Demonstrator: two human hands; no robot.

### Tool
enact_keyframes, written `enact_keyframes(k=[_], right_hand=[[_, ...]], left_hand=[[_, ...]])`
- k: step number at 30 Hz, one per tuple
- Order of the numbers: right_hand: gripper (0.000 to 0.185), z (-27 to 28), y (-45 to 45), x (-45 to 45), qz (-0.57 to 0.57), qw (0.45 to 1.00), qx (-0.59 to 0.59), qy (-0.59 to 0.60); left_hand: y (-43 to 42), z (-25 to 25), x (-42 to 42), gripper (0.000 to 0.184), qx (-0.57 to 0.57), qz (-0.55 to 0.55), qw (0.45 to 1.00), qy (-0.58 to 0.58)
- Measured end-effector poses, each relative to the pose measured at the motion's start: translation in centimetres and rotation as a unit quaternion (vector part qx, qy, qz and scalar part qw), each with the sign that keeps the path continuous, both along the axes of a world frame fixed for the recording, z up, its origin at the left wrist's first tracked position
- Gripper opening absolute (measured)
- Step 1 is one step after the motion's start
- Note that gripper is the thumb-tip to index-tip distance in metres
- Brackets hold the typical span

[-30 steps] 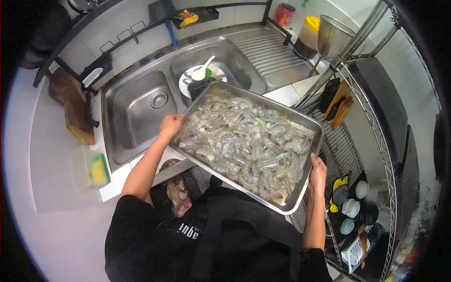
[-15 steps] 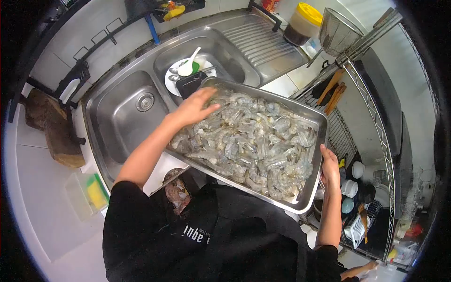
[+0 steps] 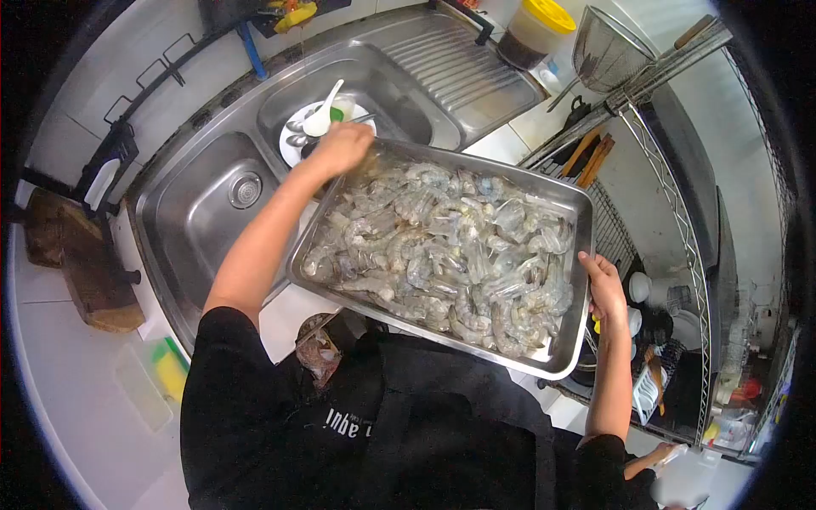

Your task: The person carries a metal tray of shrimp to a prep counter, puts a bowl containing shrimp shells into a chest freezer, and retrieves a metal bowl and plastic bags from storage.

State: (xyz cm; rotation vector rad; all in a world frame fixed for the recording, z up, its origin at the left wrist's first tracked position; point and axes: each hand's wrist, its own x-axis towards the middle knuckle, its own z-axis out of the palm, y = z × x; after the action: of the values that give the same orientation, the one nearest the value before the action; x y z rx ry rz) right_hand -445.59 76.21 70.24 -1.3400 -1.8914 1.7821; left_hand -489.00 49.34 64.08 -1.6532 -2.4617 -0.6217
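A rectangular metal tray (image 3: 575,340) is full of raw, greyish shrimp (image 3: 450,255), held in front of my body beside the sink. My right hand (image 3: 605,289) grips its right rim, thumb on top and fingers underneath. At the tray's far left corner, my left hand (image 3: 344,146) is closed on the rim, its fingertips partly hidden. Just beyond that hand, a white plate (image 3: 289,155) in the sink bowl carries a white spoon (image 3: 319,119) and metal spoons. The dark container there is mostly covered by my hand.
The double sink (image 3: 183,212) lies ahead and left, its ribbed drainboard (image 3: 476,72) behind. A wire rack (image 3: 671,195) with utensils and dishes stands close on the right. Wooden boards (image 3: 93,272) are at left. Another person's hand (image 3: 659,455) shows at lower right.
My left hand has moved from over the shrimp to the tray's far left corner and closed there. My right hand stays on the right rim. The view has shifted slightly.
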Motion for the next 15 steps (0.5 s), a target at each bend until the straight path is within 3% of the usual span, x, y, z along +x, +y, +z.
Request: enact_keyframes(k=[1, 4, 11, 15], right_hand=[[0.019, -0.1, 0.2, 0.0, 0.041, 0.999, 0.017, -0.026], [0.013, -1.1, 0.4, -0.7, 0.041, 0.998, 0.035, -0.026], [0.01, -0.4, -0.9, -2.8, 0.057, 0.995, 0.044, -0.062], [0.01, 0.4, -3.3, -4.0, 0.066, 0.991, 0.068, -0.098]], left_hand=[[-0.7, 0.3, -0.3, 0.033, 0.032, 0.05, 0.997, -0.055], [-2.6, -0.9, -1.1, 0.029, 0.027, 0.084, 0.994, -0.061], [-5.9, -2.4, -1.7, 0.021, -0.041, 0.1, 0.992, -0.068], [-7.4, -2.7, -3.1, 0.018, -0.006, 0.092, 0.994, -0.052]])
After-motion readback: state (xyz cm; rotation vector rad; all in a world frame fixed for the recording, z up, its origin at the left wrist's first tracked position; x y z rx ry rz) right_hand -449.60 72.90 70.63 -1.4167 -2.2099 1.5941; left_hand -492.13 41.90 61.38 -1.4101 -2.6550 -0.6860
